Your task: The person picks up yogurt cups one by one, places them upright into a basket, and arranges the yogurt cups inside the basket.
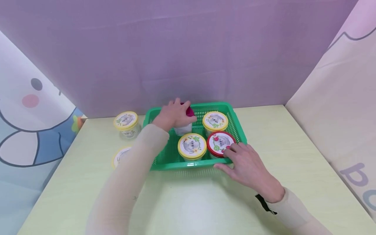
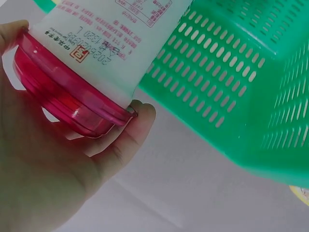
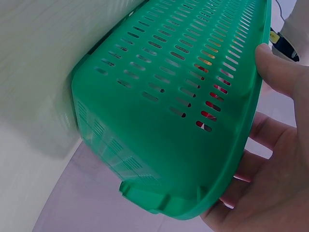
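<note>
My left hand [image 1: 174, 115] grips a white tub [image 2: 118, 46] by its magenta lid [image 2: 72, 96], thumb and fingers spread round the lid's edge. That tub is at the back left part of the green basket [image 1: 164, 167]. With its thumb outside and fingers over the top, my right hand [image 1: 248, 164] holds the front right rim of the basket. Its fingertips reach the red-lidded tub [image 1: 218, 142] just inside. Two yellow-lidded tubs also stand in the basket, one front-centre tub [image 1: 192, 146] and one back-right tub [image 1: 215, 120].
Left of the basket, a yellow-lidded tub [image 1: 126, 121] stands on the pale table [image 1: 191, 202]. Another yellow-rimmed tub [image 1: 118, 156] is partly hidden behind my left sleeve. A purple cloth wall [image 1: 188, 55] rises behind the basket, with printed cloth at both sides.
</note>
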Action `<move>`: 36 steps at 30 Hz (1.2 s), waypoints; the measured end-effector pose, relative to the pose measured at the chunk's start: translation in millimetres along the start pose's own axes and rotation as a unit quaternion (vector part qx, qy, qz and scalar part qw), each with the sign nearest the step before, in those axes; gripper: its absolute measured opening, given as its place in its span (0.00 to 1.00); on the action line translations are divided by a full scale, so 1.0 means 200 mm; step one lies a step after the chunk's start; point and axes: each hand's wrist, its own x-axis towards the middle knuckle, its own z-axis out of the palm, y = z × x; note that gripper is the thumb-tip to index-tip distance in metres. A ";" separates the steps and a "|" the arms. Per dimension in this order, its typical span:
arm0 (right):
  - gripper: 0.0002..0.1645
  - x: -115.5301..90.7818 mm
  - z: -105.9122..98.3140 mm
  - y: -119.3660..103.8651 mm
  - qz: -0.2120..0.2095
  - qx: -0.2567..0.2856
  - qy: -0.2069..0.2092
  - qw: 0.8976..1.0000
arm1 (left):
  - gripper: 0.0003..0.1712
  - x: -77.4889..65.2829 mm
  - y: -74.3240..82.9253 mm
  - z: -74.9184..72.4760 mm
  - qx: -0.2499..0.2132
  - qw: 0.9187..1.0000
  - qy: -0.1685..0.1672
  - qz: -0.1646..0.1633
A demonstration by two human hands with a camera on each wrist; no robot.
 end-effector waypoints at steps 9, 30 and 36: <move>0.46 0.00 0.00 0.00 -0.003 -0.002 0.009 1.000 | 0.44 0.04 0.06 0.07 -0.004 1.000 -0.024 0.010; 0.37 0.01 0.00 -0.01 -0.003 -0.004 -0.003 1.000 | 0.48 0.05 0.14 0.13 -0.001 0.999 -0.045 0.030; 0.37 0.01 0.01 -0.01 -0.003 -0.003 -0.001 1.000 | 0.53 0.03 0.15 0.13 -0.009 0.999 -0.047 0.022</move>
